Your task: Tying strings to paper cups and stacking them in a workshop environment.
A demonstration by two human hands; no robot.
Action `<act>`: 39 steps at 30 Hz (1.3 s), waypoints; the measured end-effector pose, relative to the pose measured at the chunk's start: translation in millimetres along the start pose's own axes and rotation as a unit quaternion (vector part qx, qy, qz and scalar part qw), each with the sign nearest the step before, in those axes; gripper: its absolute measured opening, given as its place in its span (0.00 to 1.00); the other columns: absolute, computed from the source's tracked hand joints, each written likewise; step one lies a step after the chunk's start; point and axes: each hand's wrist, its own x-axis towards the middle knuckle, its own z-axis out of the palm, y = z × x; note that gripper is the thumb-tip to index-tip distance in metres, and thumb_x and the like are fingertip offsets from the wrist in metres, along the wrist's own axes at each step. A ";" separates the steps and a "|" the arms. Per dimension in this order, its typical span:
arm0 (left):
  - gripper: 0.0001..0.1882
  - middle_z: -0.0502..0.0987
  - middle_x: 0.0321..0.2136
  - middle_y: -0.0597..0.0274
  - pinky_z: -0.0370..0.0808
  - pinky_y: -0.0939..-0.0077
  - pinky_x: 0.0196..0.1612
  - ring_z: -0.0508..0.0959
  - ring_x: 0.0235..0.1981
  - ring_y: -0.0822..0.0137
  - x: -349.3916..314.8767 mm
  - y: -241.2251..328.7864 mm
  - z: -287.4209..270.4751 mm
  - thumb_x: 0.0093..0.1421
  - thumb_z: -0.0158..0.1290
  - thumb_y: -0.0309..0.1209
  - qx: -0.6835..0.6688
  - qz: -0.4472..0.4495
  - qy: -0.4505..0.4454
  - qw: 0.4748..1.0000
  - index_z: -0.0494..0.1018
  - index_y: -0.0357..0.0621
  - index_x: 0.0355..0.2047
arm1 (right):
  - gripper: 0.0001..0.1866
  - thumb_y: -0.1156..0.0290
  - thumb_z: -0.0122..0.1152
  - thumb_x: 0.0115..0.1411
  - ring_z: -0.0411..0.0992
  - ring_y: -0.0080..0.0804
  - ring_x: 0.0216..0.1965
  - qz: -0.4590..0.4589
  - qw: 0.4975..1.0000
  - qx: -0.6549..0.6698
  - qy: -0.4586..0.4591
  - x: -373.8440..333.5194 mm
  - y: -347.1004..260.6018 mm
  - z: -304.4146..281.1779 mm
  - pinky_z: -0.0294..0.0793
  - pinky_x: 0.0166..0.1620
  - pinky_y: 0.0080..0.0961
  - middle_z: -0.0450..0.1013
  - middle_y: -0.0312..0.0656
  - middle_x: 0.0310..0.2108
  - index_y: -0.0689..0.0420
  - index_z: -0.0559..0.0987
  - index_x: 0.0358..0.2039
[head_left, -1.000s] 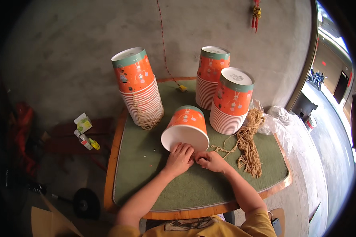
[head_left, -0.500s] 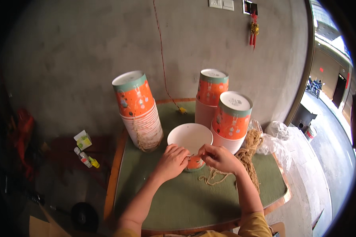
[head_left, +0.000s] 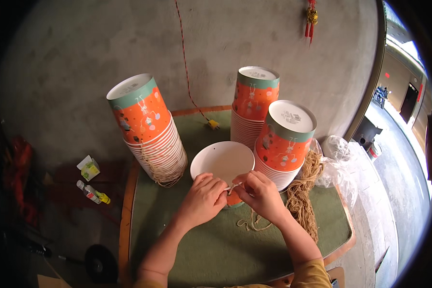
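Note:
A round paper bucket [head_left: 221, 157] stands upright on the green table, white inside and orange outside. At its near rim my left hand [head_left: 204, 198] is closed, finger and thumb pinching a piece of twine [head_left: 234, 186]. My right hand [head_left: 259, 194] pinches the same twine just to the right, its fingers pressed together. The bucket's near side is mostly hidden behind my hands. Loose twine trails onto the table below my right hand. Beside my right forearm lies a thick hank of tan twine [head_left: 302, 201].
Upside-down stacks of orange and green paper buckets stand at left [head_left: 146, 122], back [head_left: 254, 103] and right [head_left: 284, 146]; twine hangs over the left one. A yellow plug [head_left: 213, 125] lies by the back edge. Clear plastic bags [head_left: 336, 163] sit at the right.
The view has shifted slightly, so the stacks look nearer. My fingers have moved a little at the bucket's rim, and more of the twine between them shows.

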 end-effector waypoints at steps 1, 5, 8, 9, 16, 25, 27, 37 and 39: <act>0.06 0.75 0.29 0.55 0.65 0.58 0.57 0.75 0.39 0.53 -0.5 -0.4 -0.5 0.56 0.53 0.24 0.007 0.001 0.005 1.000 0.68 0.40 0.33 | 0.11 0.78 0.64 0.54 0.73 0.36 0.33 0.037 0.998 0.041 -0.011 0.7 -1.8 0.3 0.75 0.33 0.31 0.72 0.39 0.31 0.56 0.76 0.38; 0.06 0.75 0.29 0.55 0.65 0.58 0.57 0.76 0.39 0.53 -2.5 -1.5 -1.3 0.55 0.53 0.24 0.002 0.008 0.014 1.000 0.68 0.40 0.33 | 0.11 0.79 0.64 0.55 0.72 0.36 0.34 0.003 0.998 0.069 -0.001 -1.4 2.7 3.8 0.74 0.34 0.30 0.72 0.39 0.32 0.57 0.77 0.39; 0.06 0.75 0.29 0.55 0.66 0.58 0.57 0.76 0.39 0.53 -3.8 -0.3 -0.3 0.55 0.54 0.24 0.009 0.007 0.015 1.000 0.68 0.40 0.32 | 0.11 0.80 0.64 0.54 0.72 0.37 0.36 -0.009 0.997 0.071 0.006 -4.0 8.3 6.0 0.75 0.35 0.31 0.71 0.39 0.33 0.56 0.77 0.38; 0.06 0.75 0.29 0.55 0.66 0.58 0.57 0.76 0.40 0.52 -4.9 -1.3 -0.1 0.54 0.54 0.24 0.005 0.004 0.019 1.000 0.69 0.40 0.33 | 0.12 0.80 0.64 0.53 0.72 0.38 0.37 -0.030 0.997 0.066 0.001 -4.5 10.9 6.9 0.75 0.36 0.31 0.71 0.39 0.34 0.55 0.77 0.38; 0.09 0.77 0.33 0.54 0.68 0.58 0.53 0.75 0.42 0.52 -7.6 -2.3 -7.7 0.55 0.55 0.23 -0.031 -0.021 0.017 0.999 0.72 0.41 0.37 | 0.14 0.80 0.65 0.49 0.71 0.38 0.33 -0.158 0.987 -0.033 0.017 -1.3 14.1 8.3 0.73 0.35 0.32 0.72 0.37 0.32 0.53 0.79 0.37; 0.09 0.77 0.33 0.58 0.67 0.60 0.53 0.77 0.40 0.54 -3.2 4.9 -12.7 0.56 0.54 0.25 -0.042 -0.013 0.031 0.999 0.70 0.42 0.38 | 0.12 0.78 0.65 0.50 0.74 0.38 0.34 -0.187 0.980 -0.064 0.032 -2.5 27.3 14.2 0.75 0.33 0.32 0.73 0.37 0.33 0.52 0.78 0.36; 0.09 0.76 0.33 0.58 0.67 0.60 0.52 0.77 0.40 0.54 -1.1 8.1 -13.8 0.57 0.55 0.25 -0.055 -0.019 0.033 0.998 0.70 0.42 0.38 | 0.12 0.78 0.65 0.50 0.74 0.38 0.34 -0.172 0.984 -0.046 0.027 -2.0 25.3 13.1 0.75 0.33 0.32 0.73 0.37 0.34 0.52 0.79 0.36; 0.13 0.74 0.32 0.57 0.69 0.59 0.48 0.76 0.38 0.54 -2.9 3.1 3.2 0.56 0.56 0.21 0.000 0.022 0.071 0.997 0.68 0.41 0.41 | 0.11 0.80 0.65 0.50 0.74 0.35 0.30 -0.109 0.992 0.058 0.025 -3.6 24.7 16.3 0.75 0.32 0.29 0.74 0.38 0.29 0.57 0.79 0.35; 0.15 0.73 0.32 0.57 0.70 0.60 0.48 0.76 0.38 0.55 -3.0 3.2 4.9 0.55 0.56 0.20 0.012 0.026 0.073 0.997 0.68 0.41 0.42 | 0.10 0.80 0.65 0.50 0.74 0.35 0.29 -0.099 0.993 0.055 0.025 -4.4 25.2 17.8 0.75 0.31 0.29 0.74 0.38 0.28 0.57 0.79 0.34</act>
